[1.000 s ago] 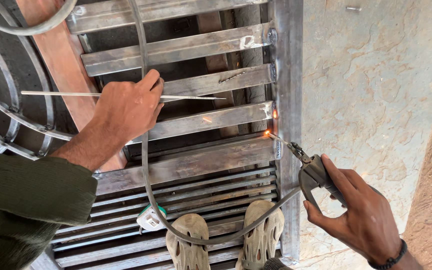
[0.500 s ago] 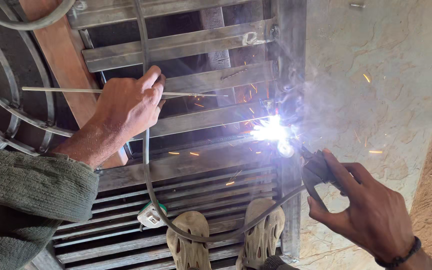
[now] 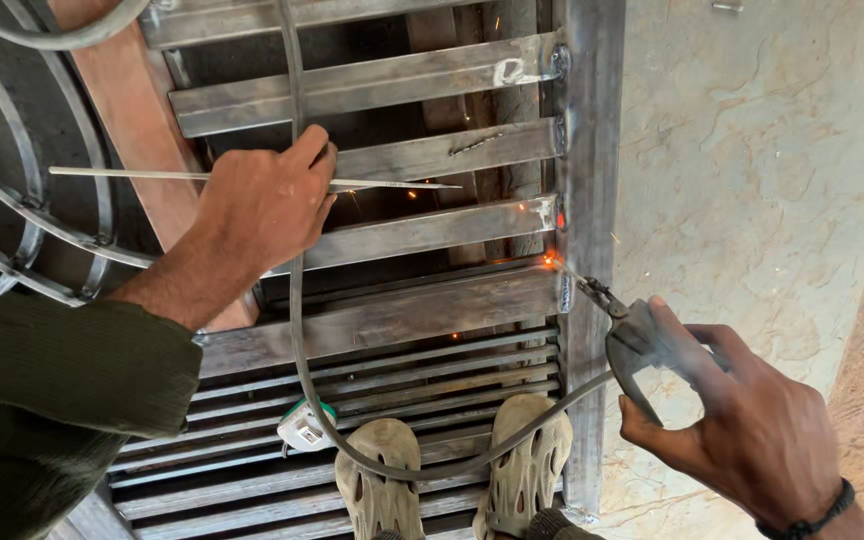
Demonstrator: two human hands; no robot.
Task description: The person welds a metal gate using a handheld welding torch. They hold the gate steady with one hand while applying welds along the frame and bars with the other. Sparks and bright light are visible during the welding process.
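Concrete floor under the steel gate frame point(image 3: 588, 150), right hand point(image 3: 752, 430) clamped on the electrode holder point(image 3: 642, 345) so its tip meets the glowing joint point(image 3: 552, 260), left hand point(image 3: 262, 205) pinching a spare welding rod point(image 3: 132, 175) clear.

hands 2 point(image 3: 267, 205) | welding rods 1 point(image 3: 392, 184) | electrode holders 1 point(image 3: 642, 345) | shoes 2 point(image 3: 377, 480)

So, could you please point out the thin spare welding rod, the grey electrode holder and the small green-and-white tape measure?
thin spare welding rod point(image 3: 392, 184), head view, bare stretch right of the left hand.
grey electrode holder point(image 3: 637, 345), head view, its body by the right hand's thumb.
small green-and-white tape measure point(image 3: 304, 427), head view, middle of its case.
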